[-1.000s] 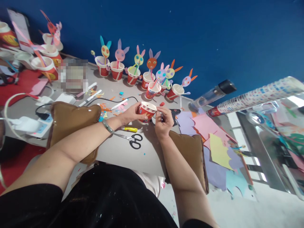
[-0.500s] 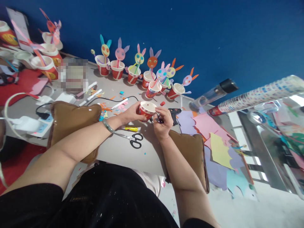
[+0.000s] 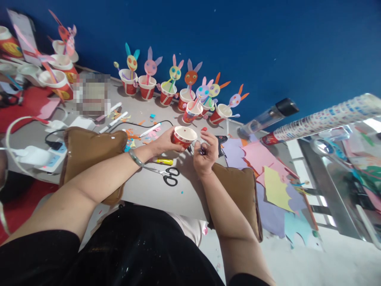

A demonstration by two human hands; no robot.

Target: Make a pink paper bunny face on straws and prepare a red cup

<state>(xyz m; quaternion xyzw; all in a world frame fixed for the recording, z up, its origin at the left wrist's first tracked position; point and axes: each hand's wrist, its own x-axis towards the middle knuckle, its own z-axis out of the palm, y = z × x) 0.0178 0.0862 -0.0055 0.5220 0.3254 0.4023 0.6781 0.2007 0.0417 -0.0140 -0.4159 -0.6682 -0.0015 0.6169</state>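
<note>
My left hand (image 3: 166, 142) is wrapped round a red paper cup (image 3: 181, 143) with a white inside, tilted over the table. A small dark spot shows on its inner wall. Just right of the cup, my right hand (image 3: 206, 153) has its fingers curled round a small dark, shiny item (image 3: 203, 151) whose kind I cannot make out. The forefinger stands away from it, and the hand is apart from the cup's rim. Scissors with black handles (image 3: 170, 176) lie below the cup, near a yellow tube (image 3: 164, 161). Behind my right hand lies a black glue gun (image 3: 221, 143), partly hidden.
Several red cups with paper rabbits (image 3: 168, 95) line the blue wall. Brown cushions (image 3: 92, 153) flank the work spot. Paper scraps and white pens (image 3: 150, 130) lie left. Coloured paper sheets (image 3: 276, 186) and a tall stack of cups (image 3: 321, 117) are at the right.
My right hand has drawn back slightly from the cup's rim, its fingers lifting and loosening. The cup in my left hand has shifted a little left.
</note>
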